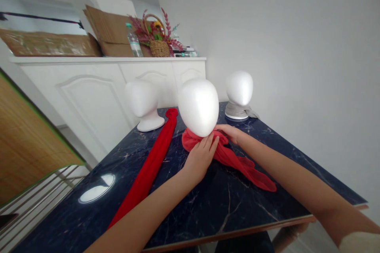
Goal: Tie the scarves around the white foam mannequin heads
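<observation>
Desk (pixel 196 201): dark, marbled, under everything. Long red scarf (pixel 149 162): left of the middle white head (pixel 198 104), which stands upright. Coral scarf (pixel 230 159): round the head's base, tail trailing right and towards me. My left hand (pixel 198 159): fingers slightly apart, resting on the wrap before the head. My right hand (pixel 229 132): fingers at its right, partly hidden; pinch undetermined for both. Judgement: light, even pressure should smooth folds without tipping it.

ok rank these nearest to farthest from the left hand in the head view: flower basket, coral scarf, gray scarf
1. Coral scarf: touched by the left hand.
2. Gray scarf: farther back, to the right.
3. Flower basket: farthest, back left on the cabinet.
</observation>
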The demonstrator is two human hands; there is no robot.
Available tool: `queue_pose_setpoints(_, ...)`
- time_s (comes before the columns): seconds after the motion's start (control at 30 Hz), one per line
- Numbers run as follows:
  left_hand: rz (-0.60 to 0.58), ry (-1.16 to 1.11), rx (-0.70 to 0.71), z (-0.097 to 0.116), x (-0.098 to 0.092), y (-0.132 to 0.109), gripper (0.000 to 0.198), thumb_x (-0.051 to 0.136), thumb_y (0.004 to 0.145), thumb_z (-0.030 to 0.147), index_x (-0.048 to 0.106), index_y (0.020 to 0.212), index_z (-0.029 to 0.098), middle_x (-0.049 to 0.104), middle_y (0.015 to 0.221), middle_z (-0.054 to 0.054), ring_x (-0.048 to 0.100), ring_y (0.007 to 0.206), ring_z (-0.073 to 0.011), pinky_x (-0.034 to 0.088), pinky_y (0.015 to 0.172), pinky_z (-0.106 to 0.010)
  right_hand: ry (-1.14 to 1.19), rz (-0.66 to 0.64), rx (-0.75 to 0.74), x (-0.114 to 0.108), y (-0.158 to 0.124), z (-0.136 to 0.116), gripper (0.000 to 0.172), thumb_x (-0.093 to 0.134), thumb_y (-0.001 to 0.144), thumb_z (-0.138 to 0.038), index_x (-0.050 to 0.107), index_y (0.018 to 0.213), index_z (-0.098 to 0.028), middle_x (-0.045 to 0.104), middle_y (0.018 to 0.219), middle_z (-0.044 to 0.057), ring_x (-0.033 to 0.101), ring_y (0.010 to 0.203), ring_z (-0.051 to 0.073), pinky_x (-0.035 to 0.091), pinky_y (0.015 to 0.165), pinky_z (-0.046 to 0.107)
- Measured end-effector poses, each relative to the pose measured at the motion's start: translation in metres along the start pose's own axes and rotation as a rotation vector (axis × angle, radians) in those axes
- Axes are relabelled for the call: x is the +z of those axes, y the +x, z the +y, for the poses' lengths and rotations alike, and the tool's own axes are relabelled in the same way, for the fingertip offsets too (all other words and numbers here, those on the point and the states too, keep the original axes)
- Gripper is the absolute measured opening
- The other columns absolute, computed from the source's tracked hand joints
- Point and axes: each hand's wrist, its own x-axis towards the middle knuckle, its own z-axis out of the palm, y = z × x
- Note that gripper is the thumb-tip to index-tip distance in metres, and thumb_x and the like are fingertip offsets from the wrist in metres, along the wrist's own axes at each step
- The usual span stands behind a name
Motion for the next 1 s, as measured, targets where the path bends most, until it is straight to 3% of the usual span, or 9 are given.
queue_pose_setpoints(0.1,0.017,0.102,0.030,-0.005,0.006,0.005,0.054,0.031,0.094,0.006,0.036,0.148,0.004,0.050,0.145,-0.019,0.052,0.130,-0.0264,0.053,0.098,-0.036,0.010,0.000,0.002,0.000,0.006,-0.004,0.007,0.067,0.073,-0.015,0.064,0.067,-0.013,0.065,0.060,0.002,0.053,0.053,0.011,0.041,0.054,0.023)
queue_pose_setpoints(0.27,0.005,0.165,0.079,-0.011,0.007,0.010,0.051,0.030,0.097,0.008,0.037,0.146,0.002,0.066,0.118,-0.017,0.064,0.103,-0.0230,0.057,0.083,-0.032,-0.014,0.020,0.034,-0.005,0.011,-0.006,0.016,0.068,0.073,-0.009,0.060,0.060,-0.013,0.059,0.050,0.000,0.047,0.045,0.009,0.035,0.048,0.022)
queue_pose_setpoints(0.43,-0.051,0.132,-0.049,-0.010,0.005,0.014,0.047,0.033,0.096,0.006,0.042,0.142,0.000,0.066,0.111,-0.018,0.065,0.100,-0.0230,0.057,0.078,-0.031,-0.001,-0.054,0.094,-0.007,0.009,-0.004,0.016,0.064,0.083,-0.019,0.064,0.068,-0.013,0.063,0.056,0.002,0.052,0.048,0.011,0.037,0.048,0.022)
queue_pose_setpoints(0.63,-0.110,0.061,-0.100,-0.004,-0.001,0.023,0.030,0.038,0.095,0.007,0.060,0.116,0.006,0.066,0.101,-0.013,0.065,0.096,-0.0251,0.058,0.072,-0.033,0.038,-0.051,0.094,0.000,0.011,0.001,0.018,0.061,0.081,-0.010,0.058,0.064,-0.015,0.058,0.055,-0.002,0.049,0.048,0.008,0.038,0.051,0.020)
queue_pose_setpoints(0.7,-0.110,0.054,-0.091,-0.004,-0.002,0.021,0.027,0.039,0.095,0.008,0.061,0.111,0.009,0.066,0.107,-0.013,0.064,0.098,-0.0247,0.058,0.069,-0.031,0.033,-0.026,0.091,0.002,0.012,0.004,0.021,0.060,0.086,-0.012,0.056,0.066,-0.014,0.056,0.056,-0.004,0.047,0.048,0.007,0.037,0.049,0.019)
queue_pose_setpoints(0.77,-0.111,0.055,-0.063,-0.007,-0.001,0.016,0.027,0.040,0.094,0.008,0.060,0.112,0.012,0.060,0.127,-0.014,0.063,0.103,-0.0239,0.057,0.066,-0.029,0.021,0.004,0.090,0.003,0.015,0.005,0.022,0.059,0.092,-0.020,0.056,0.071,-0.014,0.053,0.059,-0.005,0.044,0.047,0.006,0.038,0.049,0.018)
queue_pose_setpoints(0.87,-0.125,0.054,-0.009,-0.016,0.001,0.006,0.028,0.042,0.093,0.007,0.057,0.115,0.015,0.049,0.144,-0.013,0.062,0.105,-0.0236,0.056,0.066,-0.029,0.007,0.039,0.091,0.004,0.021,0.004,0.024,0.058,0.096,-0.033,0.059,0.084,-0.012,0.055,0.070,-0.004,0.048,0.053,0.006,0.043,0.051,0.019)
queue_pose_setpoints(1.0,-0.170,-0.057,0.034,-0.033,-0.001,-0.007,0.022,0.040,0.094,0.011,0.056,0.109,0.017,0.066,0.109,-0.008,0.063,0.098,-0.0231,0.055,0.074,-0.032,0.007,0.073,0.087,0.005,0.029,-0.002,0.024,0.058,0.097,-0.036,0.061,0.100,-0.012,0.061,0.085,0.001,0.057,0.064,0.009,0.050,0.057,0.022)
